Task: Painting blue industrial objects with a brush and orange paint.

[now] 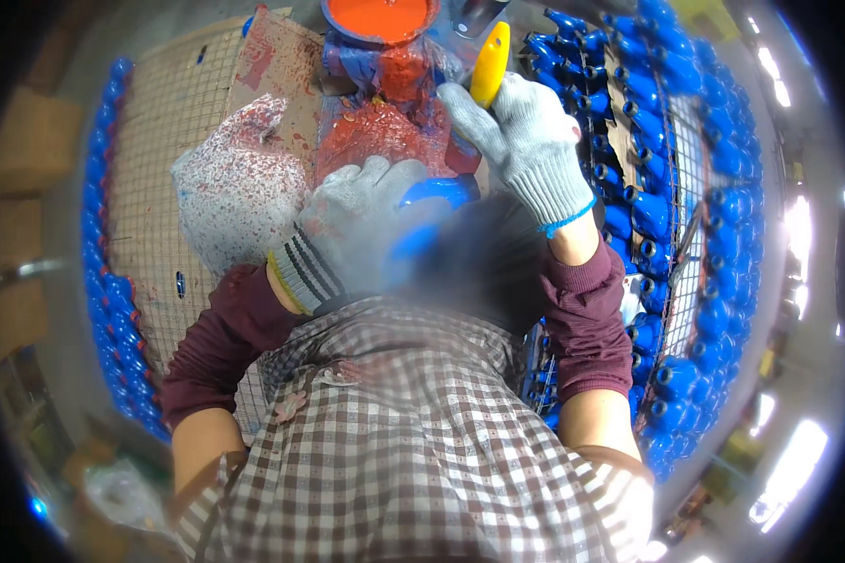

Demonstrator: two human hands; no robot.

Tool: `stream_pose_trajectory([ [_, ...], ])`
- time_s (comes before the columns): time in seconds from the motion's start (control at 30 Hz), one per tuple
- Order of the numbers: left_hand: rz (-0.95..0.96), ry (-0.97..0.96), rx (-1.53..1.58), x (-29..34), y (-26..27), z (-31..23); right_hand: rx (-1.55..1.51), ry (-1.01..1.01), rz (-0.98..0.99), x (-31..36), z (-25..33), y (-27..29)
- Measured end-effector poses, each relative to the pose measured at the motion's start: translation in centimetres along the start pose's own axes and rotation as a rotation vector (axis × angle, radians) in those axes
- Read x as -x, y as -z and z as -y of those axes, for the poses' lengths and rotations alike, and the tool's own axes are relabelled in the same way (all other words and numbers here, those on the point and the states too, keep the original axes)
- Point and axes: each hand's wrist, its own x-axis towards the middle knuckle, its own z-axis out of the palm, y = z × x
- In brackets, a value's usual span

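My left hand (357,220), in a grey knit glove, is closed around a glossy blue piece (441,192) in front of my apron. Part of that piece is covered by the glove and blurred, so its full shape is unclear. My right hand (526,131), gloved too, grips a brush by its yellow handle (491,64), which points up and away. A dark red block below that hand may be the brush head; the bristles do not show plainly. Just beyond both hands is a red paint-covered surface (376,136). A bowl of orange-red paint (380,17) stands behind it.
Rows of glossy blue pieces with open necks (650,211) lie on racks to the right. At left, a wire mesh rack (160,178) has blue pieces (99,216) along its outer edge. A red-speckled whitish cloth (239,188), shaped like a glove, lies beside my left hand.
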Motion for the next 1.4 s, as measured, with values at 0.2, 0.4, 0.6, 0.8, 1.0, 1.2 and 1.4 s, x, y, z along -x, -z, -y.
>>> stream_pose_trajectory([
  [0.2, -0.054, 0.027, 0.029, -0.2, -0.7, 0.2, 0.054, 0.016, -0.082, 0.4, 0.4, 0.4],
  [0.4, -0.138, 0.125, 0.140, -0.2, -1.3, 0.7, 0.005, 0.097, -0.253, 2.1, 1.5, 1.7],
  [0.6, -0.288, 0.195, 0.542, 1.5, -1.6, 1.8, -0.247, 0.176, -0.268, 4.7, 1.2, 2.5],
  [0.8, -0.370, 0.151, 1.012, 3.0, -2.5, 2.7, -0.824, -0.001, -0.489, 5.9, 0.1, -0.5],
  [1.0, -0.518, -0.013, 2.551, 1.8, -5.8, 0.6, -1.884, -0.666, -0.465, 5.3, 0.4, -6.0],
  [1.2, 0.127, 0.191, 2.545, 2.6, -7.2, 3.9, -2.494, -0.413, -0.034, 3.7, -0.1, -8.4],
  [1.4, -0.214, 0.436, 2.344, 3.8, -5.3, 1.6, -2.351, -0.277, -0.113, 2.9, -1.7, -6.2],
])
